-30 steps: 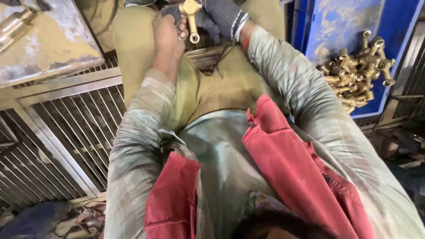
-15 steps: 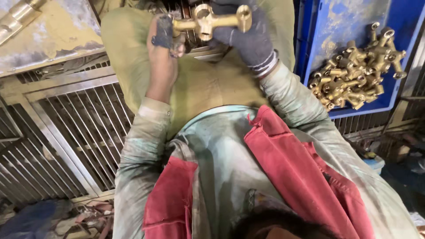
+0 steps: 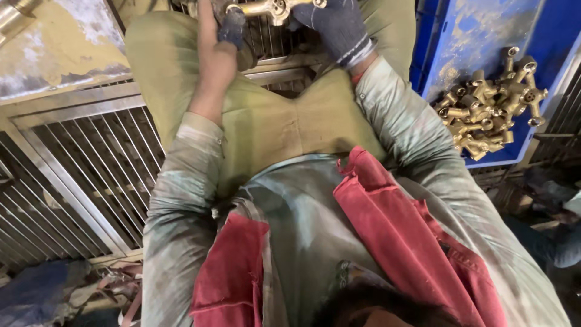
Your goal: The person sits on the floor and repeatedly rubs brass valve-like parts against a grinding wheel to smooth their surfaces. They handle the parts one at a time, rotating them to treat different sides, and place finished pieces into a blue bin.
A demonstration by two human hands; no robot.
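While I sit over a metal grating point(image 3: 72, 175), the stock reads from left to right as follows.

Far left, top corner: one metal cylinder point(image 3: 15, 15), only its end in frame, above one flat panel point(image 3: 66, 54) with worn yellowish paint. No label shows on either.

Lower left: one blue bundle point(image 3: 33, 290) on the floor, shape unclear.

Centre top: my left hand point(image 3: 212, 54), bare along the back and wrist, with a dark blue covering on the fingers point(image 3: 233, 27); these are curled against the left end of one brass valve fitting point(image 3: 275, 7). The fitting lies crosswise at the top edge of the view, above my knees, partly cut off by the frame.

Just right of it: my right hand point(image 3: 333, 27), in one dark blue knit glove with a striped cuff, fingers closed over the right end of the same fitting.

Right: one blue plastic crate point(image 3: 478, 36), rectangular, its inner wall scuffed yellow-brown, no label readable. It holds one heap of brass fittings point(image 3: 490, 106), piled too closely to count exactly; well over a dozen.

On me: one red apron point(image 3: 399, 236) over a faded shirt, olive trousers beneath.
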